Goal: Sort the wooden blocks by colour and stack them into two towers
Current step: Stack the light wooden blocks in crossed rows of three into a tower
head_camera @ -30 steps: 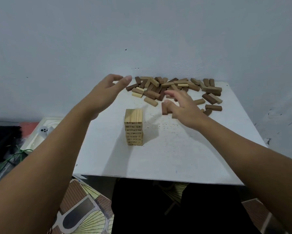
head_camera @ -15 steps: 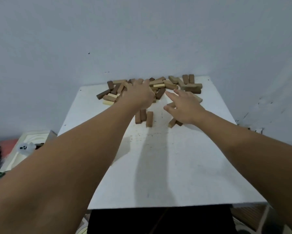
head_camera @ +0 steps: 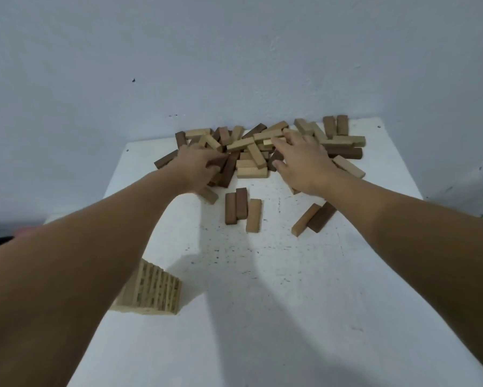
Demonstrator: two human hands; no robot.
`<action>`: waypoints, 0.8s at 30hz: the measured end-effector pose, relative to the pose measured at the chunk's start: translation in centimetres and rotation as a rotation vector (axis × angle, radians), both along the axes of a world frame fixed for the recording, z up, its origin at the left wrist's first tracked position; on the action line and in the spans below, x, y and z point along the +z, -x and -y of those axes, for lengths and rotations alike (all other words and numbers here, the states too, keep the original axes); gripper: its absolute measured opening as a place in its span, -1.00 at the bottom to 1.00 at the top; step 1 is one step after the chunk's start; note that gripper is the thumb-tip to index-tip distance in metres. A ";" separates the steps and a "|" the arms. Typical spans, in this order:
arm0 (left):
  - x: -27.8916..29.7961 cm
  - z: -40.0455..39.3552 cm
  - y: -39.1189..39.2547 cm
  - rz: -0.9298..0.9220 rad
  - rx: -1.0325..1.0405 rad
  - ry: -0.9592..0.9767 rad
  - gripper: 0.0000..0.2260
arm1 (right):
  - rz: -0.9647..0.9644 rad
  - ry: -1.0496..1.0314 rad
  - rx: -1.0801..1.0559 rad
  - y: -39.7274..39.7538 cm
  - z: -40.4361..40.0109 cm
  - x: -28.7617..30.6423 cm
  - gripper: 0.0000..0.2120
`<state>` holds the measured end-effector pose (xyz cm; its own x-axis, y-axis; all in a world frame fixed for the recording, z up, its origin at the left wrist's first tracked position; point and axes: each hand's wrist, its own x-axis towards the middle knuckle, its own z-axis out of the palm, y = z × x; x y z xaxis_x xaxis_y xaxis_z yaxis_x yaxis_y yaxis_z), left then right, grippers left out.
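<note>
A heap of light and dark wooden blocks [head_camera: 251, 152] lies along the far edge of the white table [head_camera: 262, 317]. My left hand [head_camera: 198, 169] reaches into the heap's left side, with fingers and thumb curled round a dark brown block [head_camera: 229, 169]. On the heap's right side rests my right hand [head_camera: 301, 163], palm down with fingers spread over light blocks. A tower of light blocks [head_camera: 156, 291] stands near the table's left edge, partly hidden by my left forearm.
Three loose blocks [head_camera: 241, 209] lie side by side in front of the heap. To their right lies a light and dark pair [head_camera: 314, 219]. A pale wall rises directly behind the table. The table's left edge drops off beside the tower.
Both hands have moved forward into the heap. My left hand went from open in the air to curling on dark blocks. The view has tilted, so the tower now shows at lower left.
</note>
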<state>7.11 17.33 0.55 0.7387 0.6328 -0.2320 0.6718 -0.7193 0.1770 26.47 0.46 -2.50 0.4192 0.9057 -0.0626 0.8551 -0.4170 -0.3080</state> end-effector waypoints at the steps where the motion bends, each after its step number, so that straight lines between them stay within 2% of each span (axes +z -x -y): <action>1: -0.1 -0.9 0.5 0.041 0.021 -0.020 -0.64 | -0.001 0.014 -0.003 -0.1 -0.6 -0.2 -0.46; 4: 0.5 -3.3 2.4 0.102 0.060 -0.010 -0.69 | 0.032 -0.018 -0.022 -0.3 -1.7 -0.8 -0.54; 7: 1.2 -5.1 4.7 0.032 0.088 0.016 -0.69 | 0.106 -0.106 -0.022 0.1 -2.2 -1.4 -0.68; 9: 1.2 -5.7 5.9 0.002 0.076 0.032 -0.73 | 0.045 -0.141 -0.034 0.6 -2.7 -1.6 -0.73; 15: 0.1 -6.3 6.8 0.087 0.099 0.002 -0.71 | -0.046 -0.189 -0.049 1.9 -3.1 -1.7 -0.75; 19: -0.6 -6.6 7.0 0.126 0.109 -0.004 -0.82 | -0.079 -0.327 -0.003 3.3 -3.1 -1.6 -0.77; 24: -0.5 -7.1 7.3 0.127 0.091 0.021 -0.80 | -0.042 -0.410 0.102 6.3 -4.3 -1.4 -0.78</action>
